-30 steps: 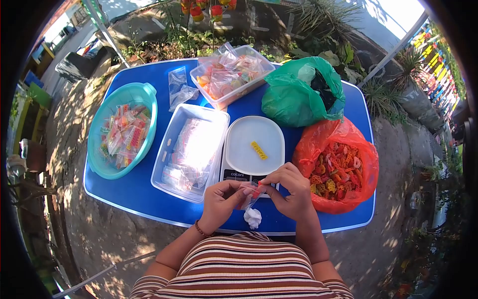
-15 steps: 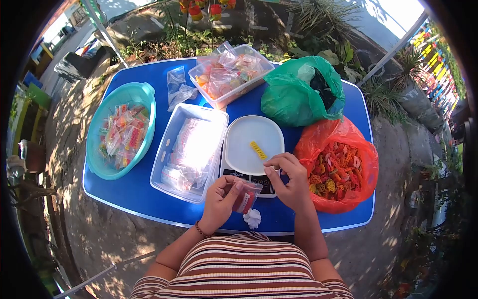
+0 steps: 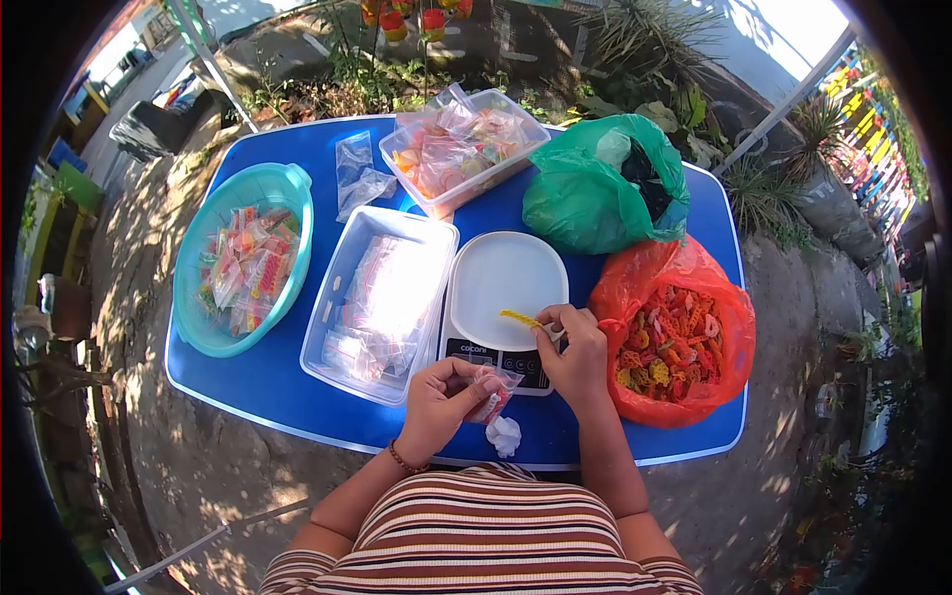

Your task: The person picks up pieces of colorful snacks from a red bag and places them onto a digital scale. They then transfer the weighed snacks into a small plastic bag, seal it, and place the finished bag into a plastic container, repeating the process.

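Head view, places given from the kitchen scale (image 3: pixel 501 273).

- Right hand (image 3: pixel 578 352) is over the scale's near right corner. Thumb and forefinger are closed on one yellow spiral cracker (image 3: pixel 519 317), lifted just above the white platform.
- Left hand (image 3: pixel 443 395) is at the scale's near edge, fingers closed round a small clear packet (image 3: pixel 493 397) that holds a few reddish pieces. The packet mouth faces the right hand.
- Handling, as I judge it: the cracker is very light, dry and brittle. A gentle pinch at one end suits it, and a squeeze would snap it. The packet is thin, limp, slippery film, best held near the mouth so that it stays open.
- Right of the scale and touching it: a red plastic bag (image 3: pixel 674 337), open, full of mixed coloured crackers.
- Behind and to the right: a green plastic bag (image 3: pixel 595 188), bunched.
- Left, just beside: a clear tub (image 3: pixel 337 288) of flat packets. Further left is a teal basin (image 3: pixel 193 248) of filled packets.
- Behind: a second clear tub (image 3: pixel 526 134), with loose empty bags (image 3: pixel 357 178) next to it.
- Near side: a crumpled white wad (image 3: pixel 504 433) on the blue table (image 3: pixel 278 382), directly below the packet.
- Nothing stands between the two hands. The red bag's rim crowds the right wrist.
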{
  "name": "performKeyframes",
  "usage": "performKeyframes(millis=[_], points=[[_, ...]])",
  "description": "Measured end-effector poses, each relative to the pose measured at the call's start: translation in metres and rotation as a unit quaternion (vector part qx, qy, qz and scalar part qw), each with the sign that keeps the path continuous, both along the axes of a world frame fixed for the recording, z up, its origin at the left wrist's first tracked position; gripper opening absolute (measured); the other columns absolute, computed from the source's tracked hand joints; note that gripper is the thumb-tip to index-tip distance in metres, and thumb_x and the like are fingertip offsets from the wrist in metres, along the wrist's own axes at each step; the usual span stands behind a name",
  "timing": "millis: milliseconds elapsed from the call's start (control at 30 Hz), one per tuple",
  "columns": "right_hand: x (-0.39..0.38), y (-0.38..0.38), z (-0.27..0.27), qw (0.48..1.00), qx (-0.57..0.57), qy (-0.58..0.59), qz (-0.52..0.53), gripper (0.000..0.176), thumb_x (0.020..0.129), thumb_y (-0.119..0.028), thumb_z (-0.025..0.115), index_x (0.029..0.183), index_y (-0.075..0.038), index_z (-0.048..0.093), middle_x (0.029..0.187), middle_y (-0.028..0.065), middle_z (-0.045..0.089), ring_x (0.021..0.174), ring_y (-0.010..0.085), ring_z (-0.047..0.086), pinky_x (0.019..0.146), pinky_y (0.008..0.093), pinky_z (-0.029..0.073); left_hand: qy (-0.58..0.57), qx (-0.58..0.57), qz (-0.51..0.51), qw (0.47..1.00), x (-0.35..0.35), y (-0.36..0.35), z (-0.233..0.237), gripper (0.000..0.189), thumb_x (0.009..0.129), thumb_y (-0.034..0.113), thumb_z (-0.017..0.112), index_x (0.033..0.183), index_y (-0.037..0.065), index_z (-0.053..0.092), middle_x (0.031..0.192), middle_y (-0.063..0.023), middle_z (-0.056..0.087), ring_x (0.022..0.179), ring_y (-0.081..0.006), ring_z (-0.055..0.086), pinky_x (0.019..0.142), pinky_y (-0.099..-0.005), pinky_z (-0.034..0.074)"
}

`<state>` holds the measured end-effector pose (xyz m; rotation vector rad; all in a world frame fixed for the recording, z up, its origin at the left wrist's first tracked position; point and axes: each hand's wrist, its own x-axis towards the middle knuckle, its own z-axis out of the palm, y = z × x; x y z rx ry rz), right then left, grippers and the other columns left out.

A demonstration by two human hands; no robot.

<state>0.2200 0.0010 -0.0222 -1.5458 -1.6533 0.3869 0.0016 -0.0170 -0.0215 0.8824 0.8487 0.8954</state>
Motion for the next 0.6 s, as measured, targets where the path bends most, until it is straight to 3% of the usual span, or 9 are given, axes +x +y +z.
performKeyframes(millis=[33, 67, 133, 233, 433, 533, 600], points=[[0.000, -0.001, 0.006, 1.000, -0.006, 0.023, 0.010, 0.011, 0.084, 0.003, 0.073, 0.094, 0.000, 0.069, 0.099, 0.0120, 0.070, 0.082, 0.0256, 0.067, 0.074, 0.0360, 0.055, 0.007, 0.004, 0.001, 1.000, 0.001, 0.000, 0.000, 0.018, 0.095, 0.010, 0.076, 0.106, -0.003, 0.069, 0.098, -0.0120, 0.077, 0.090, -0.0129, 0.074, 0.079, -0.0253, 0.060], [0.000, -0.003, 0.006, 0.988, -0.007, 0.152, 0.038, 0.012, 0.085, 0.005, 0.072, 0.096, 0.001, 0.070, 0.098, 0.0121, 0.070, 0.085, 0.0231, 0.067, 0.075, 0.0342, 0.055, 0.015, 0.008, 0.004, 1.000, 0.001, 0.000, -0.001, 0.019, 0.094, 0.010, 0.077, 0.106, -0.002, 0.069, 0.098, -0.0120, 0.077, 0.089, -0.0127, 0.074, 0.078, -0.0250, 0.060], [0.002, -0.013, 0.005, 0.912, -0.009, 0.401, 0.090, 0.013, 0.087, 0.009, 0.069, 0.100, 0.004, 0.070, 0.097, 0.0121, 0.069, 0.089, 0.0180, 0.069, 0.077, 0.0306, 0.057, 0.021, 0.017, 0.008, 1.000, 0.002, -0.001, -0.002, 0.020, 0.093, 0.010, 0.078, 0.105, -0.002, 0.068, 0.097, -0.0120, 0.077, 0.088, -0.0125, 0.074, 0.077, -0.0244, 0.060], [0.007, -0.022, 0.024, 0.908, -0.005, 0.399, 0.127, 0.016, 0.090, 0.012, 0.067, 0.104, 0.008, 0.070, 0.098, 0.0127, 0.068, 0.093, 0.0150, 0.069, 0.077, 0.0284, 0.059, 0.020, 0.029, 0.005, 0.999, 0.002, 0.000, -0.005, 0.021, 0.093, 0.011, 0.079, 0.105, -0.003, 0.068, 0.097, -0.0120, 0.077, 0.086, -0.0124, 0.074, 0.075, -0.0239, 0.060], [0.009, -0.027, 0.041, 0.969, -0.025, 0.193, 0.151, 0.013, 0.086, 0.007, 0.075, 0.098, 0.003, 0.074, 0.088, 0.0100, 0.072, 0.089, 0.0145, 0.072, 0.071, 0.0274, 0.059, 0.030, 0.030, -0.029, 0.999, 0.007, 0.000, 0.004, 0.024, 0.094, 0.013, 0.078, 0.109, -0.004, 0.070, 0.096, -0.0121, 0.077, 0.084, -0.0110, 0.073, 0.072, -0.0230, 0.059], [-0.009, -0.030, 0.041, 0.951, -0.066, 0.281, 0.113, 0.014, 0.081, 0.004, 0.080, 0.093, -0.001, 0.075, 0.080, 0.0082, 0.073, 0.083, 0.0160, 0.072, 0.068, 0.0291, 0.057, 0.032, 0.042, -0.043, 0.998, 0.008, 0.000, 0.001, 0.026, 0.095, 0.014, 0.076, 0.112, -0.005, 0.071, 0.096, -0.0108, 0.077, 0.083, -0.0096, 0.072, 0.071, -0.0219, 0.058], [-0.009, -0.027, 0.040, 0.976, -0.043, 0.167, 0.135, 0.011, 0.082, -0.001, 0.081, 0.091, -0.003, 0.075, 0.087, 0.0082, 0.072, 0.086, 0.0193, 0.068, 0.072, 0.0320, 0.055, 0.016, 0.033, -0.046, 0.998, 0.008, -0.001, 0.000, 0.027, 0.097, 0.016, 0.075, 0.114, -0.004, 0.072, 0.094, -0.0089, 0.077, 0.080, -0.0077, 0.071, 0.068, -0.0206, 0.056]])
